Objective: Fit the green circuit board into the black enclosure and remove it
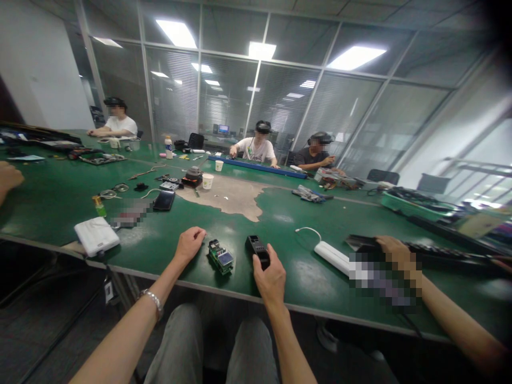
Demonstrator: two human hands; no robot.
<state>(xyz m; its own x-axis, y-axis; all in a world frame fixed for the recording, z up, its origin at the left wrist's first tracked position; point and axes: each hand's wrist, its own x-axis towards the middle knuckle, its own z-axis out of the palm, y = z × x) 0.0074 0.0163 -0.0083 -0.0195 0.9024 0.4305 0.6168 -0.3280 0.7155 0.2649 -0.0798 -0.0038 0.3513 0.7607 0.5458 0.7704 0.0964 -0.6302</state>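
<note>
Here's the circuit board (220, 257), small screen facing up, lying close to the near edge of the green table (300, 280), right in the gap between two hands. Its long axis runs slantwise, one end pointing away and to the left, the other dropping toward that near edge and a little right. The left hand (191, 242) is the nearer one: its fingertips sit just beside the board's far-left end, apart from it, so the board lies to that hand's right and slightly closer to the edge.

Over on the board's other side, the black device (258, 248) slants much the same way, its far end clear, its near end in the right hand (271, 277). Thumb on the left flank, fingers round the right: a firm-looking pinch, with a strip of bare tabletop between thumb and board.

And the left hand? Fingers curled together, nothing visible in them; the palm side is hidden, so whether they press on anything, I can't tell. Further right along the near edge, a white bar (332, 257) lies well apart.
</note>
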